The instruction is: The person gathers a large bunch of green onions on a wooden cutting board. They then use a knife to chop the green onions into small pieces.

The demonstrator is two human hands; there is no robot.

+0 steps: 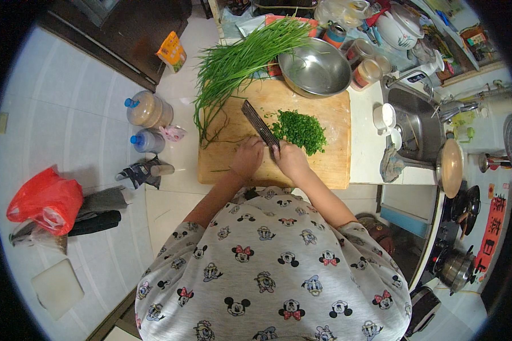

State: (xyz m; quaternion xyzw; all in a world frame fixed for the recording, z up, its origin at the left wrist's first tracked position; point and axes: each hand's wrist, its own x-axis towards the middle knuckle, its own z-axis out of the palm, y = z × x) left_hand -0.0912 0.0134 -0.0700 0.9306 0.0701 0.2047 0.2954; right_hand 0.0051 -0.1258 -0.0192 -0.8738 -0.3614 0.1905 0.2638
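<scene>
My right hand [291,160] grips a kitchen knife [258,121] with a dark, patterned blade, pointing away and to the left over the wooden cutting board [333,164]. Close to the blade's left side, my left hand [249,154] rests on the board with its fingers curled. A few thin green stems run towards it, but what lies under the fingers is hidden. Right of the knife sits a heap of finely chopped greens [301,130]. Long uncut green stems, apparently chives [243,59], lie in a bundle across the board's far left corner and beyond.
A steel bowl [313,70] stands at the board's far edge. Jars [365,74] and an open can [335,35] are beside it. Farther right are a white cup [384,116], a cloth [392,164] and a sink [414,119]. Water jugs [151,110] stand on the floor at left.
</scene>
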